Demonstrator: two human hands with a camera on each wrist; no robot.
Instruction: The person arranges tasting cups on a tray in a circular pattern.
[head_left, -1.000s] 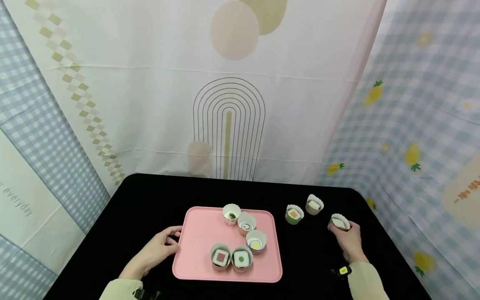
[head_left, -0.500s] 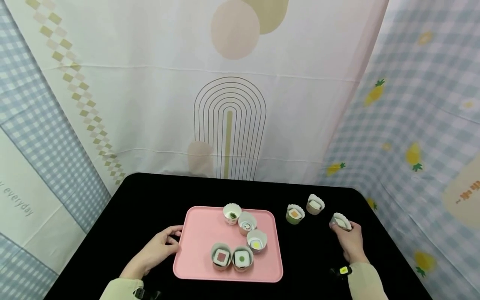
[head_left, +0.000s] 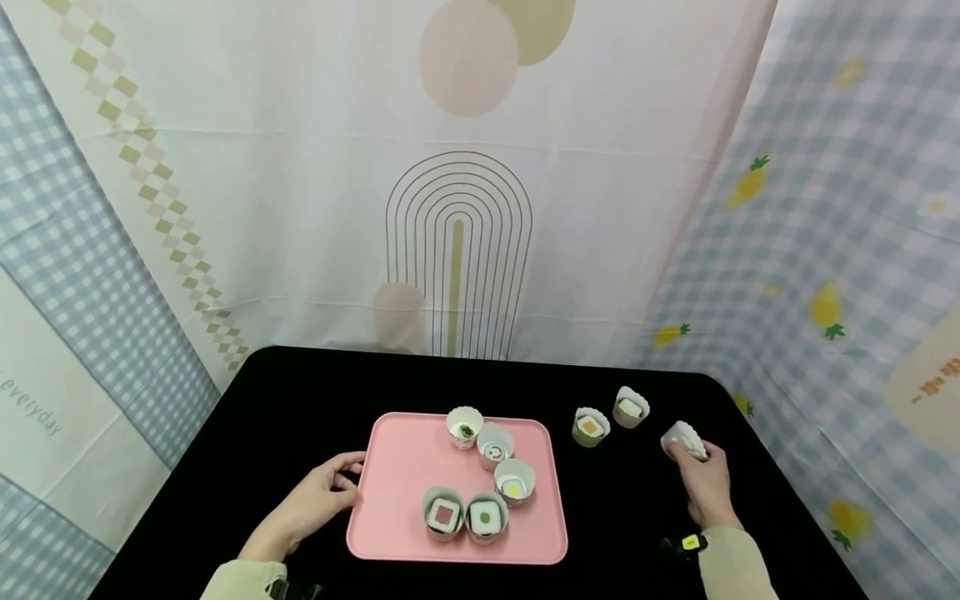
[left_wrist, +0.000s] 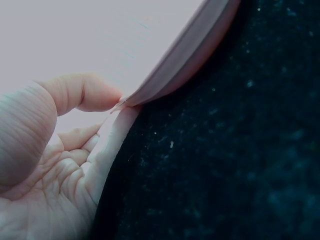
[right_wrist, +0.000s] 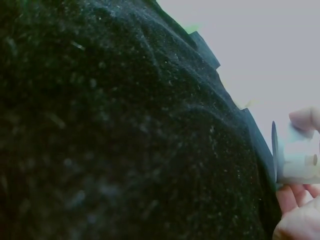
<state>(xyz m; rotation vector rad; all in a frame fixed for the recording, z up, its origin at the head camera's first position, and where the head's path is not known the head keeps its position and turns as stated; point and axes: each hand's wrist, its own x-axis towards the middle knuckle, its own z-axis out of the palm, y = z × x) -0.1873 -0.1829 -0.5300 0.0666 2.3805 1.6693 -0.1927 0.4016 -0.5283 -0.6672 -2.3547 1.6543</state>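
My left hand (head_left: 311, 504) pinches the left rim of the pink tray (head_left: 393, 479) between thumb and fingers; the left wrist view shows the thumb tip above the tray's edge (left_wrist: 172, 65) and a finger under it. Far out to the right, my right hand (head_left: 708, 487) grips a scalloped paper baking cup (head_left: 681, 433), tilted to one side. In the right wrist view the cup (right_wrist: 297, 162) sits between thumb and fingers, its mouth facing left. What is inside it is mostly hidden.
On the tray's right half stand several paper cups, among them one with a red-marked square piece (head_left: 443, 515) and one green-dotted (head_left: 485, 517). Two filled paper cups (head_left: 590, 427) (head_left: 630, 408) stand on the black table (head_left: 315, 400), between tray and right hand. Curtains (head_left: 315, 208) hang behind.
My right hand has tilted the paper cup further over, so less of its inside shows, and has moved slightly right. The left hand stays at the tray's rim.
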